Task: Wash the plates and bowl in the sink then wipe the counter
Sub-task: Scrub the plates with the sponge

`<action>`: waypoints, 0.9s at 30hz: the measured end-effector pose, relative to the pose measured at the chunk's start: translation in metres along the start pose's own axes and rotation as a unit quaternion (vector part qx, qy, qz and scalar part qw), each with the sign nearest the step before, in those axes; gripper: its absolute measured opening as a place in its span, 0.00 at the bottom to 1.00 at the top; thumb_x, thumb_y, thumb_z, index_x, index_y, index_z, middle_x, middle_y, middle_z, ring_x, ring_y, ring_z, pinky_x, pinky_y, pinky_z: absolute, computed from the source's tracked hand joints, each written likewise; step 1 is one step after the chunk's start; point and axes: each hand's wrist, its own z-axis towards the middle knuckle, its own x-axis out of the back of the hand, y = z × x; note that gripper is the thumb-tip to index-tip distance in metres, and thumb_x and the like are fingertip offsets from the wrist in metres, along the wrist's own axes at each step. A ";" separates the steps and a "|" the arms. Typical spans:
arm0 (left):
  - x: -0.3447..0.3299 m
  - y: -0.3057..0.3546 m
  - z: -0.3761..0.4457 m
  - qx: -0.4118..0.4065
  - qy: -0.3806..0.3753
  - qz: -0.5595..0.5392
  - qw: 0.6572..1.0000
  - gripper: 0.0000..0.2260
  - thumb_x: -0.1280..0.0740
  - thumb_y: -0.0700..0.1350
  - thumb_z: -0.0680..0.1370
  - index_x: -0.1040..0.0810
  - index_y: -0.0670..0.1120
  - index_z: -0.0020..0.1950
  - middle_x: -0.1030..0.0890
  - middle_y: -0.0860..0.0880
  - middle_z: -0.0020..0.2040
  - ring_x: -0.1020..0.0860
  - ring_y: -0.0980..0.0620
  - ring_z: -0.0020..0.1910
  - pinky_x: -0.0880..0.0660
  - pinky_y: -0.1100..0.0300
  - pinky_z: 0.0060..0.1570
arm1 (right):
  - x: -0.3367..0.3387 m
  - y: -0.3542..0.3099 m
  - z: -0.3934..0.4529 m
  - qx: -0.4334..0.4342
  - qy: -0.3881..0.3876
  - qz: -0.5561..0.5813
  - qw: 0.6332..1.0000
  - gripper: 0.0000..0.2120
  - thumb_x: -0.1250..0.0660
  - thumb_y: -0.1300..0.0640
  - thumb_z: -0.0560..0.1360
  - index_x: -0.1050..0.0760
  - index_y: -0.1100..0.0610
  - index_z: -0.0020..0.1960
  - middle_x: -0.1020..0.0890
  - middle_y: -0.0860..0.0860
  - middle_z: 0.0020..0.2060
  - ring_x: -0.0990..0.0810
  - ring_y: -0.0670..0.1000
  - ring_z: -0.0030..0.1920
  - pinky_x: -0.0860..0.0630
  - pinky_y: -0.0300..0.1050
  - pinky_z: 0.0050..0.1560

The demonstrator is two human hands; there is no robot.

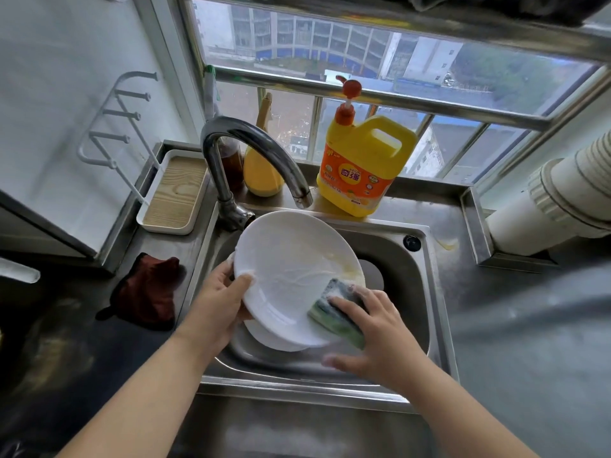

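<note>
Tilting over the sink (426, 292), a white plate (291, 276) is gripped at its rim by the left hand (220, 300), thumb on the soapy face. The right hand (373, 328) clasps a sponge (334, 312) pressed against the plate's lower edge — more white dishes (277, 340) lie beneath it in the sink. Behind the sink stands a yellow bottle (362, 166); left of the sink lies a dark red cloth (148, 292).

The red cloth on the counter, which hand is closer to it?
Left. The left hand holds the plate's rim beside the red cloth; the right hand is farther away.
</note>
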 end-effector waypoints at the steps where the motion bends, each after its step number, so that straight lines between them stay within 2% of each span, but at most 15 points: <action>1: 0.000 0.003 0.001 0.007 0.003 -0.003 1.000 0.16 0.41 0.35 0.80 0.25 0.49 0.64 0.19 0.43 0.55 0.20 0.46 0.49 0.19 0.51 0.42 | -0.001 -0.001 0.000 0.034 0.016 -0.038 0.999 0.36 0.36 0.31 0.64 0.32 0.45 0.68 0.29 0.54 0.66 0.30 0.57 0.60 0.29 0.55 0.62; 3: 0.000 0.007 0.001 0.017 0.002 -0.004 1.000 0.15 0.41 0.36 0.80 0.25 0.49 0.63 0.19 0.43 0.55 0.20 0.45 0.49 0.20 0.50 0.45 | -0.006 -0.001 0.000 0.067 0.092 -0.073 0.991 0.28 0.35 0.42 0.66 0.31 0.48 0.65 0.23 0.57 0.61 0.26 0.59 0.53 0.23 0.56 0.53; 5: -0.001 0.006 0.001 0.023 -0.004 -0.017 1.000 0.16 0.40 0.35 0.79 0.25 0.50 0.64 0.19 0.42 0.58 0.20 0.43 0.53 0.19 0.51 0.46 | -0.011 -0.002 0.001 0.067 0.169 -0.077 0.980 0.25 0.33 0.49 0.65 0.29 0.48 0.62 0.20 0.58 0.57 0.24 0.59 0.49 0.22 0.54 0.49; 8: -0.010 -0.006 -0.007 0.040 -0.024 -0.073 0.996 0.21 0.34 0.32 0.74 0.26 0.49 0.64 0.19 0.42 0.58 0.20 0.42 0.56 0.18 0.54 0.44 | -0.017 -0.014 0.002 0.051 0.202 -0.064 0.976 0.32 0.23 0.55 0.59 0.28 0.49 0.61 0.18 0.57 0.54 0.20 0.61 0.46 0.21 0.53 0.47; 10: -0.024 -0.017 -0.016 0.039 -0.063 -0.104 0.992 0.26 0.33 0.33 0.67 0.27 0.50 0.64 0.18 0.43 0.56 0.18 0.43 0.54 0.19 0.54 0.42 | -0.021 -0.027 0.006 0.017 0.198 -0.036 0.979 0.33 0.22 0.57 0.55 0.24 0.50 0.59 0.17 0.57 0.52 0.19 0.61 0.45 0.20 0.53 0.46; 12: -0.031 -0.021 -0.022 0.028 -0.070 -0.114 0.991 0.26 0.34 0.34 0.67 0.27 0.51 0.63 0.17 0.43 0.55 0.18 0.43 0.53 0.19 0.54 0.41 | -0.027 -0.037 0.010 -0.008 0.198 -0.001 0.980 0.28 0.24 0.55 0.58 0.22 0.52 0.59 0.17 0.56 0.52 0.19 0.61 0.46 0.20 0.54 0.47; 14: -0.029 -0.020 -0.022 0.017 -0.060 -0.103 0.993 0.24 0.34 0.32 0.71 0.27 0.52 0.63 0.17 0.43 0.55 0.17 0.43 0.52 0.19 0.53 0.40 | -0.033 -0.038 0.010 -0.006 0.170 0.031 0.985 0.25 0.30 0.44 0.66 0.23 0.52 0.61 0.18 0.56 0.55 0.21 0.58 0.51 0.21 0.54 0.53; 16: -0.021 -0.019 -0.021 0.018 -0.050 -0.090 0.994 0.22 0.39 0.29 0.76 0.26 0.53 0.62 0.19 0.43 0.56 0.18 0.43 0.51 0.19 0.52 0.40 | -0.036 -0.026 0.006 0.006 0.135 0.039 0.990 0.26 0.41 0.35 0.75 0.23 0.52 0.64 0.20 0.56 0.59 0.27 0.54 0.55 0.25 0.54 0.57; 18: -0.015 -0.018 -0.020 0.022 -0.032 -0.086 0.996 0.23 0.42 0.28 0.77 0.26 0.55 0.59 0.21 0.44 0.58 0.19 0.43 0.53 0.19 0.54 0.38 | -0.033 -0.008 0.008 -0.009 0.102 0.023 0.994 0.29 0.52 0.35 0.79 0.25 0.52 0.66 0.23 0.55 0.62 0.31 0.54 0.56 0.25 0.56 0.59; 19: -0.015 -0.019 -0.021 0.022 -0.026 -0.082 0.996 0.22 0.42 0.29 0.77 0.26 0.55 0.59 0.21 0.44 0.59 0.21 0.43 0.55 0.19 0.55 0.37 | -0.029 -0.001 0.010 -0.042 0.085 0.007 0.996 0.30 0.54 0.36 0.79 0.28 0.50 0.68 0.27 0.54 0.66 0.33 0.54 0.59 0.28 0.57 0.62; 21: -0.016 -0.021 -0.021 0.019 -0.022 -0.081 0.996 0.22 0.39 0.30 0.76 0.26 0.55 0.59 0.21 0.44 0.59 0.22 0.43 0.57 0.19 0.55 0.37 | -0.024 0.005 0.015 -0.118 0.025 -0.008 0.993 0.30 0.55 0.38 0.76 0.37 0.47 0.74 0.37 0.52 0.73 0.40 0.55 0.67 0.40 0.54 0.71; 22: -0.018 -0.023 -0.021 0.017 -0.018 -0.086 0.996 0.21 0.36 0.31 0.74 0.26 0.55 0.59 0.21 0.45 0.58 0.21 0.43 0.56 0.19 0.55 0.37 | -0.023 0.001 0.017 -0.136 0.008 -0.003 0.991 0.31 0.55 0.40 0.74 0.40 0.46 0.75 0.40 0.52 0.74 0.43 0.55 0.68 0.45 0.51 0.72; 24: -0.020 -0.023 -0.020 0.007 -0.010 -0.098 0.995 0.21 0.35 0.32 0.72 0.25 0.55 0.58 0.20 0.46 0.55 0.20 0.46 0.52 0.19 0.55 0.35 | -0.021 -0.020 0.019 -0.133 0.009 0.048 0.990 0.32 0.57 0.40 0.73 0.40 0.46 0.75 0.40 0.51 0.75 0.43 0.54 0.68 0.47 0.48 0.71; 27: -0.018 -0.019 -0.018 -0.003 -0.028 -0.087 0.996 0.22 0.41 0.29 0.77 0.26 0.53 0.61 0.19 0.44 0.57 0.17 0.44 0.51 0.18 0.51 0.39 | -0.027 -0.053 0.011 -0.067 0.016 0.162 0.984 0.31 0.54 0.41 0.72 0.37 0.45 0.74 0.37 0.48 0.72 0.43 0.49 0.67 0.47 0.39 0.71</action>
